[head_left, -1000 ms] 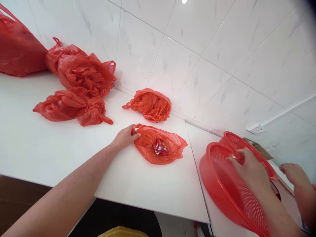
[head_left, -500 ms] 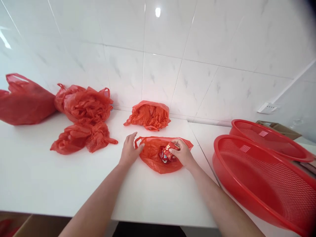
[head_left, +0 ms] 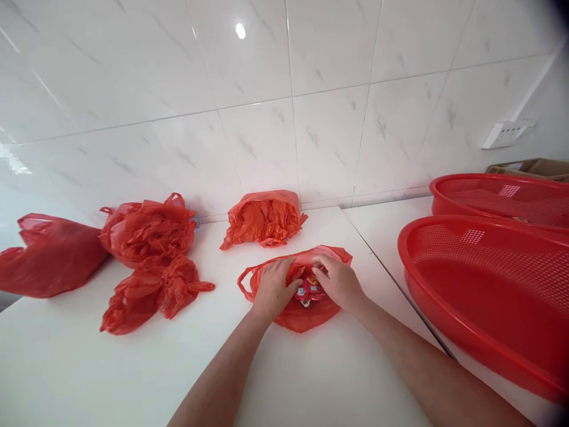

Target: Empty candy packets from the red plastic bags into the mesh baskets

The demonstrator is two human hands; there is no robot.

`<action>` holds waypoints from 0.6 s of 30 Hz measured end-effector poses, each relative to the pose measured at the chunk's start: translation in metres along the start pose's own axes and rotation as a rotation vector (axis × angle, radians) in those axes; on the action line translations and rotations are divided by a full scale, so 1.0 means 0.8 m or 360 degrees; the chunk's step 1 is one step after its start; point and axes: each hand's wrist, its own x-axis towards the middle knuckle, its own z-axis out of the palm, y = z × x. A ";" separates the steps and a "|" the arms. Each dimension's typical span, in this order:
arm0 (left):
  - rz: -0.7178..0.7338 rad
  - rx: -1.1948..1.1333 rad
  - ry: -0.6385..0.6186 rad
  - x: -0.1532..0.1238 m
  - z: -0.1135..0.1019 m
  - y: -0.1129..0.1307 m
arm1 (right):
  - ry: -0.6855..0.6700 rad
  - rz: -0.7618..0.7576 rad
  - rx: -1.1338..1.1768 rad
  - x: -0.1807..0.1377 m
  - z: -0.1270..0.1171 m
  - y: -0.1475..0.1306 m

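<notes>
A red plastic carrier bag (head_left: pixel 302 322) lies with its mouth spread on the white table. Small shiny red packets (head_left: pixel 310 290) with gold and pale printing rest inside it. Over the bag's left part is my left hand (head_left: pixel 273 289), open, its fingers stretched forward and thumb beside the packets. My right hand (head_left: pixel 341 283) is over the right part, fingers bent and apart from the thumb, close to the packets with nothing visibly gripped. The fingertips of both hands partly cover the bag's far side.
Behind lies another red bag stuffed with crumpled bags (head_left: pixel 267 219). At left sit a full red bag (head_left: pixel 53 255), a bundle of red bags (head_left: pixel 146 231) and a knotted red bag (head_left: pixel 151 290). Large red plastic baskets (head_left: pixel 471 308) stand right, below a wall socket (head_left: pixel 504 134).
My right hand has let go of a red packet, which now lies among the others in the bag. My left hand has moved right, over the bag. The view has shifted.
</notes>
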 end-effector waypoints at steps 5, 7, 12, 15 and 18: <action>-0.0158 -0.0162 -0.0075 -0.011 0.001 -0.013 | -0.0105 0.0085 -0.0656 0.002 -0.018 0.033; -0.0233 -0.0147 -0.0093 -0.016 -0.002 -0.015 | -0.0157 0.0102 -0.0742 0.005 -0.021 0.042; -0.0327 -0.0086 -0.0114 -0.017 -0.001 -0.019 | -0.0244 0.0034 -0.0583 0.009 -0.020 0.051; -0.0341 -0.0037 -0.0071 -0.017 0.003 -0.021 | -0.0125 0.0004 -0.0394 0.009 -0.018 0.048; -0.0350 0.0015 -0.0031 -0.018 0.005 -0.021 | 0.0093 -0.0070 -0.0284 0.010 -0.016 0.045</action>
